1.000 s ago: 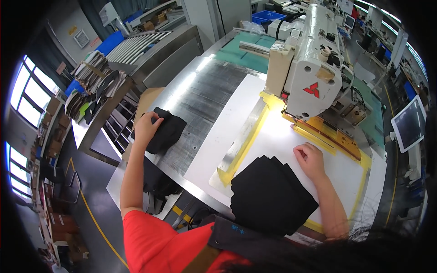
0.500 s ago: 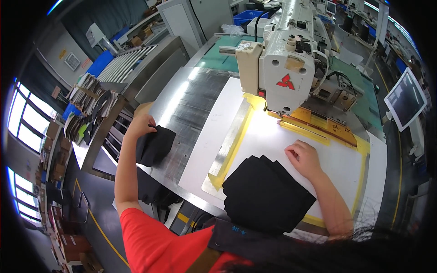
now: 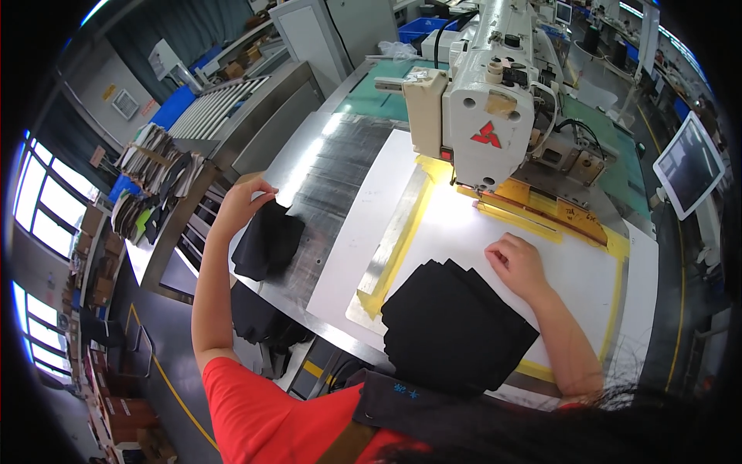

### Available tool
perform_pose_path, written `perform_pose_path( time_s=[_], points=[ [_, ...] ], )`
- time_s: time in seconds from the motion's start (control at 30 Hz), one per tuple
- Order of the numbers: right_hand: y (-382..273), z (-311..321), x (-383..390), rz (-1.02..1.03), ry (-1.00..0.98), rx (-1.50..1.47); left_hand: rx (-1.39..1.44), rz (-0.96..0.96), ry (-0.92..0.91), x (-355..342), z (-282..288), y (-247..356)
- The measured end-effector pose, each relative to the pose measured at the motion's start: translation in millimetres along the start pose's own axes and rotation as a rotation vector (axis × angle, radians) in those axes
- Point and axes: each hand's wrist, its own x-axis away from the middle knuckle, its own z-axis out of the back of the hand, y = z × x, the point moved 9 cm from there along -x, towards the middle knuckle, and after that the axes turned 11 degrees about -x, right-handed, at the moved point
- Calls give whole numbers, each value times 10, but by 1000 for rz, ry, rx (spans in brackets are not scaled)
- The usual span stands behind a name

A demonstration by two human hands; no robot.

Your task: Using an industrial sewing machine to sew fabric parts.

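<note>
At the left side of the metal table, my left hand (image 3: 249, 203) pinches the upper edge of a black fabric piece (image 3: 268, 241). The fabric hangs down in a fold over the steel surface. My right hand (image 3: 513, 261) rests with curled fingers on the white sheet (image 3: 456, 234), and nothing shows in it. Between that hand and my body lies a fanned stack of black fabric pieces (image 3: 457, 325). Its front edge reaches my apron. Beyond both hands stands a white sewing machine (image 3: 487, 116), its head over the yellow-taped frame (image 3: 394, 247).
To the left are a roller conveyor (image 3: 220, 108) and a pile of papers and folders (image 3: 151, 174). More black fabric (image 3: 267, 319) hangs below the table edge. A screen (image 3: 690, 166) stands at the right. A blue crate (image 3: 421, 29) sits at the back.
My left hand has moved slightly away from me and up, lifting the fabric's upper corner with it. My right hand and the large stack stay almost in place.
</note>
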Motion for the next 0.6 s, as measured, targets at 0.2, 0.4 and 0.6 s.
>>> perform_pose_path(
  time_s=[0.2,0.4,0.6],
  points=[
    [23,-18,-2,-5,-22,43,174,-96,133,-56,333,352],
    [-9,-10,-5,17,-25,60,277,-270,354,14,803,880],
    [-214,6,14,112,0,16,823,-666,160,42,731,1852]
  ],
)
